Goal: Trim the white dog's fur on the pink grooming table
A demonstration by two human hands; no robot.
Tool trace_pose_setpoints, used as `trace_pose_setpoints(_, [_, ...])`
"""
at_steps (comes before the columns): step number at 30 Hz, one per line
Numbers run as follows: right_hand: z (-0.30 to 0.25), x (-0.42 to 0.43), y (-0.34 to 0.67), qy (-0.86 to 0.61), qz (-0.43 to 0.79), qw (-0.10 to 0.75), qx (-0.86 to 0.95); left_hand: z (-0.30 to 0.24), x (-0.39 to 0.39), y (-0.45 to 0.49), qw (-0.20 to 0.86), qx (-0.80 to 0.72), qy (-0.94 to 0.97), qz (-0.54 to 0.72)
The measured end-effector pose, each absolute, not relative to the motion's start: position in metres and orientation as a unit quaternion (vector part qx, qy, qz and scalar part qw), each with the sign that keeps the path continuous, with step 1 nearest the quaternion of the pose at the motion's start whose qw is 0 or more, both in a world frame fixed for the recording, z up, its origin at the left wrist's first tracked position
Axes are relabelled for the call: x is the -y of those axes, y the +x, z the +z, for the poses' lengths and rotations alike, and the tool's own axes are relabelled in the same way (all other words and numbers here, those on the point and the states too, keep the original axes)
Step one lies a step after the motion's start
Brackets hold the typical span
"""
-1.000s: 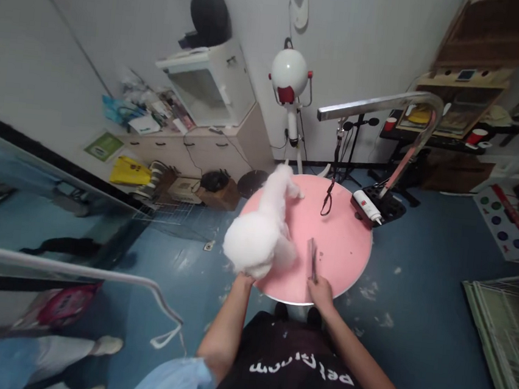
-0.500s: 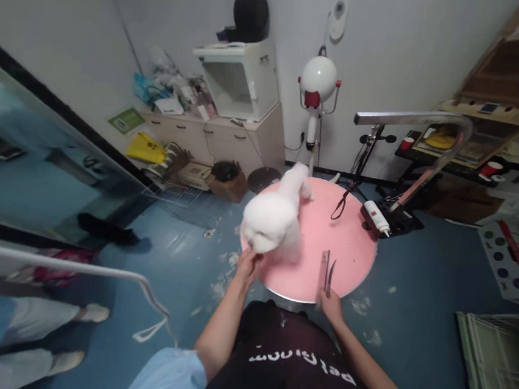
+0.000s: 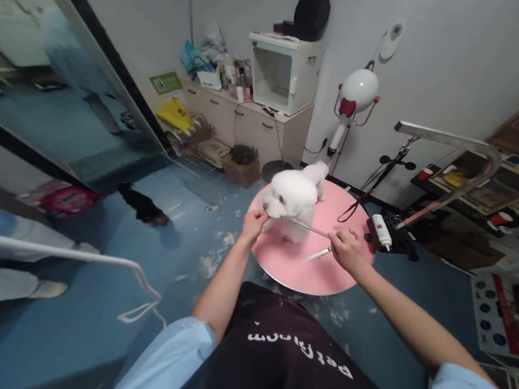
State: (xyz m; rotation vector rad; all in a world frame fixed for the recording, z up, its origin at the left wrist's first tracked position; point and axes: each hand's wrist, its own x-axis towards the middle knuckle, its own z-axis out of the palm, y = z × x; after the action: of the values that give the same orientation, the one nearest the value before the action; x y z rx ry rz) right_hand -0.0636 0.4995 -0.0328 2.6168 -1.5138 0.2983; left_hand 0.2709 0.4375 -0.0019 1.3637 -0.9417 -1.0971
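A fluffy white dog (image 3: 293,190) stands on a round pink grooming table (image 3: 289,271), its head turned to the left. My left hand (image 3: 255,225) pinches at the dog's muzzle, fingertips closed under the chin. To the right of the dog, my right hand (image 3: 348,250) is closed around two slim tools, which look like a comb and scissors. One long thin metal tool (image 3: 309,226) reaches up to the dog's chin; a paler one (image 3: 318,254) points down and left over the table. Which is which I cannot tell.
A metal grooming arm (image 3: 448,139) with a dark loop and a white bottle (image 3: 381,231) stand at the table's right. Behind is a white-red dryer (image 3: 359,91). A small dark dog (image 3: 143,206) is on the floor at left, near a person's legs (image 3: 19,257) and a white rail (image 3: 75,250).
My right hand has risen and swung its tools left toward the dog's face. The dog's head has lifted and turned. The view has shifted left, and the dark dog has turned.
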Motion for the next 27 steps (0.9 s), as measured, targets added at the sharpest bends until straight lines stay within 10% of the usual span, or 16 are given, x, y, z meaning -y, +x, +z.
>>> trace_pose_setpoints(13, [-0.125,-0.564,-0.051,0.786,-0.151,-0.168,0.576,-0.049,-0.447,0.252,0.572,0.379,0.505,-0.523])
trace_pose_setpoints(27, [-0.038,-0.524,0.029,0.882,-0.023,-0.070,0.466,0.027,-0.412,0.273,0.508,0.513,0.617,-0.314])
